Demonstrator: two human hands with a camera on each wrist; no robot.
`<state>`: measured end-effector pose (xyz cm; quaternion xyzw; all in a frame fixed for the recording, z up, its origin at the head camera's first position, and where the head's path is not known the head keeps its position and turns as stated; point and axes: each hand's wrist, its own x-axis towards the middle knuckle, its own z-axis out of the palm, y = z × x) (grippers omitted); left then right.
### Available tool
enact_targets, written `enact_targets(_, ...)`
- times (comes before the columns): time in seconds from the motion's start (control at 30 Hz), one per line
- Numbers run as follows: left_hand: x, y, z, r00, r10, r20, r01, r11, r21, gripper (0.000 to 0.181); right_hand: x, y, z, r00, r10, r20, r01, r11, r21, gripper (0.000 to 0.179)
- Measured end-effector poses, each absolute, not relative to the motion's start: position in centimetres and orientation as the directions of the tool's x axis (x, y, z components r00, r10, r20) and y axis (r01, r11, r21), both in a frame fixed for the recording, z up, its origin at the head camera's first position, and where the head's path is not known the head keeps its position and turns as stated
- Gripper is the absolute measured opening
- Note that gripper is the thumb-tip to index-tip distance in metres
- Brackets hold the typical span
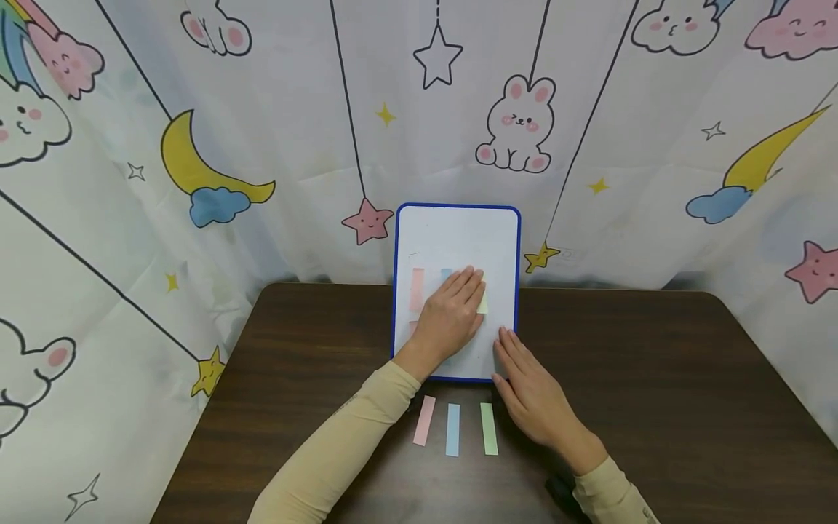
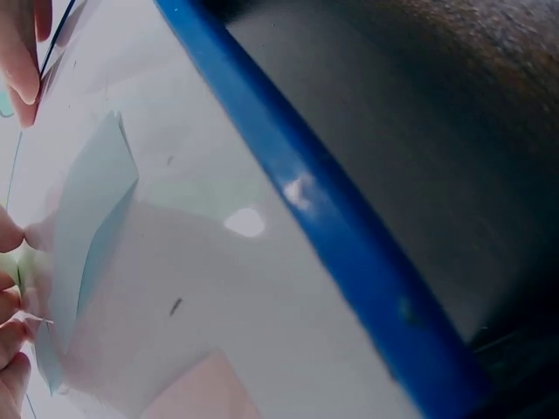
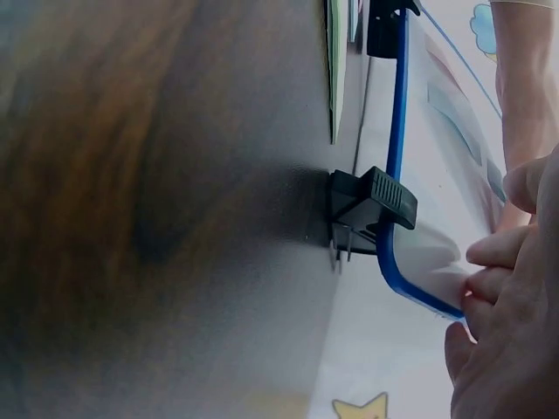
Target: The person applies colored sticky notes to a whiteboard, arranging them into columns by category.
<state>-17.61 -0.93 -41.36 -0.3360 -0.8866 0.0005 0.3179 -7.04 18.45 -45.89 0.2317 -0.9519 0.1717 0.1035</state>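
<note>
A white board (image 1: 458, 233) with a blue frame stands at the table's far edge. My left hand (image 1: 452, 306) lies flat over its middle with straight fingers, covering part of a blue strip (image 1: 446, 274) and a green strip (image 1: 483, 303). To the left of that hand is a pink strip (image 1: 416, 287), with part of another below. The left wrist view shows a blue strip (image 2: 92, 209) bent away from the board's surface. My right hand (image 1: 533, 397), fingers extended, rests against the board's lower right edge.
Pink (image 1: 424, 421), blue (image 1: 452, 430) and green (image 1: 489, 429) paper strips lie on the dark wooden table (image 1: 314, 342) before the board. Black clips (image 3: 376, 201) grip the board's bottom edge. A patterned curtain (image 1: 294, 87) hangs behind.
</note>
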Motion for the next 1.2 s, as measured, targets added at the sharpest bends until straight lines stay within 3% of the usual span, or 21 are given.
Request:
enact_targets(0.63, -17.1, -1.8, -42.0, -0.529, 0.613, 0.586, 0.640, 0.742, -0.199, 0.043, -6.8, 18.3, -46.0, -0.871, -0.410, 0.270, -0.481, 0.823, -0.303, 0.061)
enact_targets(1.2, -16.4, -2.1, -42.8, -0.476, 0.636, 0.607, 0.645, 0.722, -0.250, 0.036, -6.5, 18.6, -46.0, -0.871, -0.395, 0.293, -0.477, 0.825, -0.303, 0.059)
